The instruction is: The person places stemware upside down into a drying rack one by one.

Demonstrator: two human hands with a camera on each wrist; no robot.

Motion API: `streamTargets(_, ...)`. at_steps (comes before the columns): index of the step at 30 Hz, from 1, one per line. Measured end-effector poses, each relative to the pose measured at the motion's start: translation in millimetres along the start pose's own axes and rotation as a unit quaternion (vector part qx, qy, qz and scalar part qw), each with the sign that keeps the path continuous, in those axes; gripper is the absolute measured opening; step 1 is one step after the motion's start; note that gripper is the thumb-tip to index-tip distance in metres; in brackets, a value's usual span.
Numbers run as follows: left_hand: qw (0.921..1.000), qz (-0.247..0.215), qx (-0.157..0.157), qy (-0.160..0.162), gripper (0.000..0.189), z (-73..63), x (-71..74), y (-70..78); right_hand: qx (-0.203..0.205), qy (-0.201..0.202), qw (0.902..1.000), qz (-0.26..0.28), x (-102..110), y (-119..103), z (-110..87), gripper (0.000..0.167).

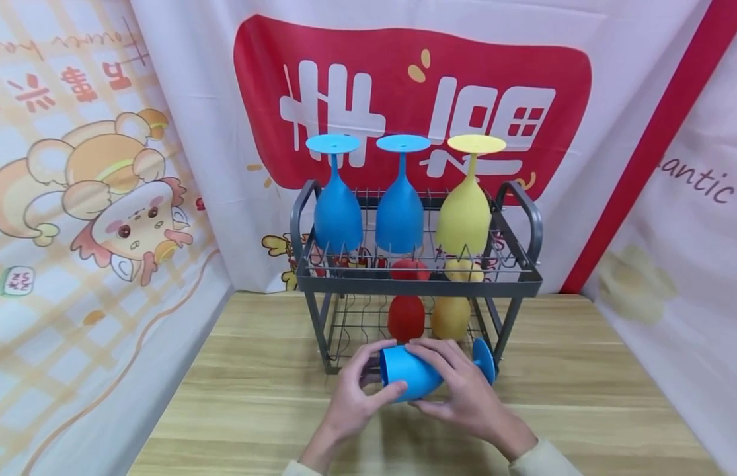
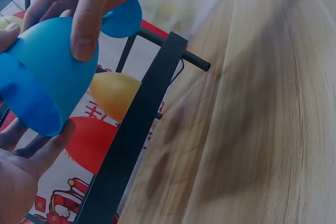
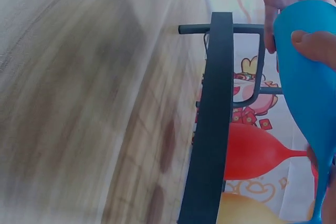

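A blue goblet lies sideways between both hands, just in front of the rack's lower tier. Its open mouth faces left, and its round foot points right. My left hand holds the mouth end, thumb over the near side and fingers around the rim. With the right hand I grip the bowl towards the stem, fingers on top and thumb underneath. In the left wrist view the goblet's hollow inside shows, with left fingers at the rim. The right wrist view shows the bowl narrowing into the stem.
A dark two-tier metal rack stands on the wooden table. Upside down on its upper tier are two blue goblets and a yellow goblet. Below stand a red goblet and another yellow one. Printed cloth hangs around.
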State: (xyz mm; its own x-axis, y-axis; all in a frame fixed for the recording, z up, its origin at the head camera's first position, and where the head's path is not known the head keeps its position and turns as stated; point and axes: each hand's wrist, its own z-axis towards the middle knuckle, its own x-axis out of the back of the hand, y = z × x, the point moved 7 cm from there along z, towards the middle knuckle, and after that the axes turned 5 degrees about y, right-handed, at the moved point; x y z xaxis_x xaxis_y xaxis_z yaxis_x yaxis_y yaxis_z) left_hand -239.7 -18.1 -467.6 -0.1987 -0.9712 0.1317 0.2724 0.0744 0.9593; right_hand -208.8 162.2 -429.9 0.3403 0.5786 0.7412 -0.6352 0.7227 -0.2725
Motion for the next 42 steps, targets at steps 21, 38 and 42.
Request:
streamTargets(21,0.9977,-0.034,0.025,0.053,0.071,-5.9,13.9,-19.6,-0.119,0.077,0.9859,0.089,-27,13,-30.2,0.039)
streamTargets(38,0.9958,0.089,0.011,-0.017,0.096,-0.5,-3.6,-30.1,-0.297,-0.020,0.9319,0.207,-39,12,-11.5,0.082)
streamTargets(42,0.9955,0.095,0.000,-0.001,0.098,-2.9,0.5,-31.6,-0.305,-0.028,0.9267,0.218,-45,9,-9.1,0.083)
